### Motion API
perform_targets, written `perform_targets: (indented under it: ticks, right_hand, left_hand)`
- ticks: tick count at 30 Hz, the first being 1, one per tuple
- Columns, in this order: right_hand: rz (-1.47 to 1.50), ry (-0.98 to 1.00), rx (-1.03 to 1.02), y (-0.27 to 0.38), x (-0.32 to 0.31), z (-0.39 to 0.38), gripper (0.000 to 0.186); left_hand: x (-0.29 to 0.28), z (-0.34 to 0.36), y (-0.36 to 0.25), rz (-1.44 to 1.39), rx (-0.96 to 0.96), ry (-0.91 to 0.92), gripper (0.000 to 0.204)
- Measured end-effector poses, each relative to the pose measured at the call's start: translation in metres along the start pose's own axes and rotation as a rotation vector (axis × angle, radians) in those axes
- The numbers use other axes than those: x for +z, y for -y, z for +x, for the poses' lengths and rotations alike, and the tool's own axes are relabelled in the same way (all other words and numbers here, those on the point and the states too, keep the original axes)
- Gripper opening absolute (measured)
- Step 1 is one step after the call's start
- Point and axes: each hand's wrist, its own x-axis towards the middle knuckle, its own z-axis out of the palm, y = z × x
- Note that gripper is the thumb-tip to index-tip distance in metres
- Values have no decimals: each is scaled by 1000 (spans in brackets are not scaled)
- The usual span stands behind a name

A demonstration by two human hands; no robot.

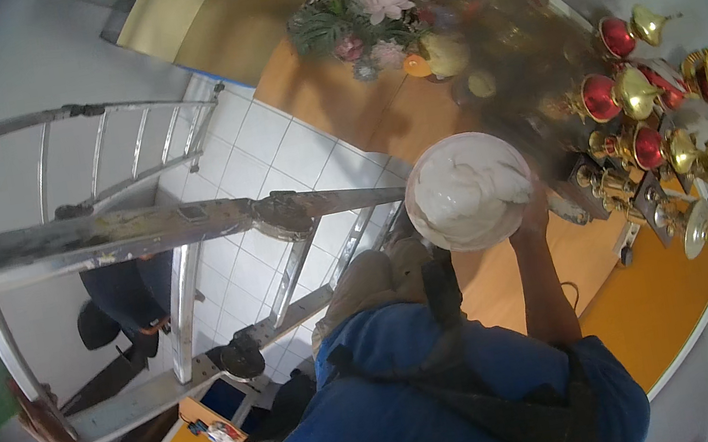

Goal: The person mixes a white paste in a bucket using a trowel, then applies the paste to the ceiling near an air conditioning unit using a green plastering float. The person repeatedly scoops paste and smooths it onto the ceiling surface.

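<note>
We held the round white bowl (468, 191) of white paste level in our right hand (535, 215), fingers clasped under its rim so nothing spilled. Left of the bowl, our left hand (38, 421) gripped the aluminium ladder (125, 234) for balance; trophies (630, 94) crowded the orange tabletop (663, 302) right of it.

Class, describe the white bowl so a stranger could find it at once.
Start at the orange table on the right, crowded with gold and red trophies. At its left edge, the right hand holds up the bowl: round, filled with white paste, the only white thing there.
</note>
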Motion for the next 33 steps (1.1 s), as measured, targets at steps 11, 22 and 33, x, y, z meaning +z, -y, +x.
perform_targets:
  ticks: [11,22,33]
  right_hand:
    - [-63,67,-21,10,-3,3,52]
    - [-374,-11,-184,11,8,0,57]
    - [-141,301,-59,8,124,9,59]
  left_hand:
    - [5,9,-6,99,11,-73,74]
    - [-7,13,4,-2,10,161,51]
    - [-11,5,13,298,153,93,55]
